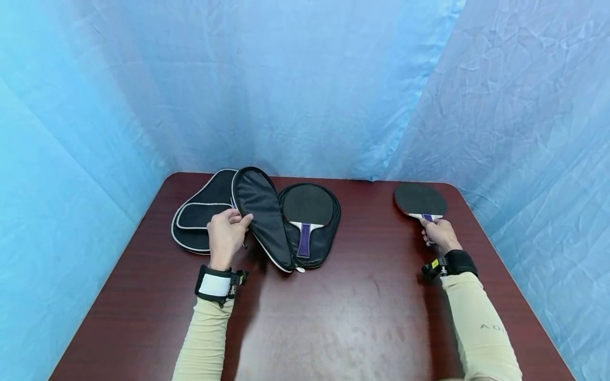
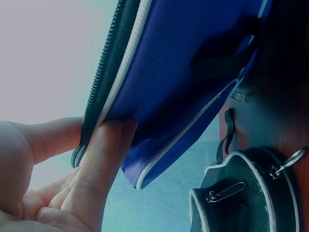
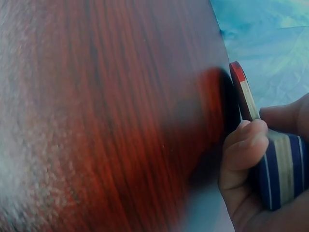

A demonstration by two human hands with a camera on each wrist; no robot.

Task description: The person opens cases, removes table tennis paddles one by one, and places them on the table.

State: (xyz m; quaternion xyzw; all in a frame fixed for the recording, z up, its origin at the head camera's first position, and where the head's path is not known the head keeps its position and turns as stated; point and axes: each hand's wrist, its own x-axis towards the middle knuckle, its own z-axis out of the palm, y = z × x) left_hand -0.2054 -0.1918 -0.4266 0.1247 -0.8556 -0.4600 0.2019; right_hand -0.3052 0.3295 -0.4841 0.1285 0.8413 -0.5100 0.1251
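Note:
My left hand (image 1: 224, 235) pinches the raised edge of the lid (image 1: 262, 217) of a black table tennis paddle case (image 1: 326, 246), thumb inside and fingers outside. Up close in the left wrist view, the lid's outer side (image 2: 169, 53) is blue, with white piping and a zipper (image 2: 99, 82) along the rim. Inside the unzipped case lies a paddle (image 1: 308, 203), black rubber up, its purple-and-white handle toward me. Far to the right, my right hand (image 1: 440, 234) grips a second black-faced paddle (image 1: 420, 199) by its striped handle (image 3: 280, 169), the blade tilted over the table.
Another black case (image 1: 202, 216) with white piping lies at the left, partly behind the lid and left hand; metal zipper pulls (image 2: 227, 192) show on it. The dark red wooden table (image 1: 362, 296) ends at the back against blue cloth (image 1: 305, 95), which also hangs at both sides.

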